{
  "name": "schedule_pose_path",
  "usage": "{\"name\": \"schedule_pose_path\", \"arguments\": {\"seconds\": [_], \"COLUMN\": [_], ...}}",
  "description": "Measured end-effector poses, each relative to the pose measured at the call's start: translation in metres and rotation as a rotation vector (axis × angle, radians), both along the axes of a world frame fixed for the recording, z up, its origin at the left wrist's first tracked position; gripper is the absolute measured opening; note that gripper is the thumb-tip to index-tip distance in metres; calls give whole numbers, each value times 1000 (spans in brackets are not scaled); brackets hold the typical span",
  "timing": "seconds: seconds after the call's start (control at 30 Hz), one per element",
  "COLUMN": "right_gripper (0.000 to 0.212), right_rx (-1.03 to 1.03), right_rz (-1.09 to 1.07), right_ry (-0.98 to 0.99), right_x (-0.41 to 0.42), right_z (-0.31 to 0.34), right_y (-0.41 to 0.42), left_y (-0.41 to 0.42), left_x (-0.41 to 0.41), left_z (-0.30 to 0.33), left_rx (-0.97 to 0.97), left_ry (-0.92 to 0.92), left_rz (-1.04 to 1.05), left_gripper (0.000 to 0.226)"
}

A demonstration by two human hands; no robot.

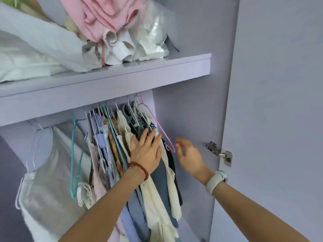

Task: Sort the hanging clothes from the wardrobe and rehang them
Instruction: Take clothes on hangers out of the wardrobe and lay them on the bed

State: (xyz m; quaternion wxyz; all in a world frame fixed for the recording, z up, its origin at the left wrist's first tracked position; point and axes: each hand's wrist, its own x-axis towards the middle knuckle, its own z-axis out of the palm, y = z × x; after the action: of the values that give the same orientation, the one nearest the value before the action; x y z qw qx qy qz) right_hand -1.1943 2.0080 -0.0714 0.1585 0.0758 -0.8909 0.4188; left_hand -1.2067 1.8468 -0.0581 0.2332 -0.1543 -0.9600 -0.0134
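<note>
1. Hanging from a rail under a lilac shelf, a tight bunch of clothes fills the middle of the head view — cream, pale blue, slate blue and one orange-patterned piece, all on thin wire hangers.
2. The left hand lies flat against the right part of that bunch, fingers straight and spread, pressing on the cream and dark garments without gripping any of them. A red-brown bead bracelet circles its wrist.
3. The right hand hovers just right of the clothes, fingers loosely bent and apart, holding nothing. Its fingertips are close to the lower end of a pink hanger, the outermost one on the right; whether they touch it I cannot tell. A pale watch sits on that wrist.
4. A teal hanger hangs bare to the left of the bunch, and a second teal one slants through the clothes themselves.
5. Further left, apart from the bunch, a white garment hangs on white hangers.
6. On the shelf above lie folded white bedding, a pink cloth and crumpled clear plastic bags.
7. At the right stands the open wardrobe door — its metal hinge shows beside the right hand.
</note>
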Motion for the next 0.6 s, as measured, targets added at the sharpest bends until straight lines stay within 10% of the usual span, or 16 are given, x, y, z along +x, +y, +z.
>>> {"name": "schedule_pose_path", "arguments": {"seconds": [0.6], "right_gripper": [20], "right_rx": [-20], "right_rz": [263], "right_ry": [-249], "right_x": [-142], "right_z": [47], "right_y": [-23], "left_y": [-12], "left_x": [-22], "left_z": [-22], "left_rx": [-197], "left_ry": [84], "left_rz": [162], "left_gripper": [42]}}
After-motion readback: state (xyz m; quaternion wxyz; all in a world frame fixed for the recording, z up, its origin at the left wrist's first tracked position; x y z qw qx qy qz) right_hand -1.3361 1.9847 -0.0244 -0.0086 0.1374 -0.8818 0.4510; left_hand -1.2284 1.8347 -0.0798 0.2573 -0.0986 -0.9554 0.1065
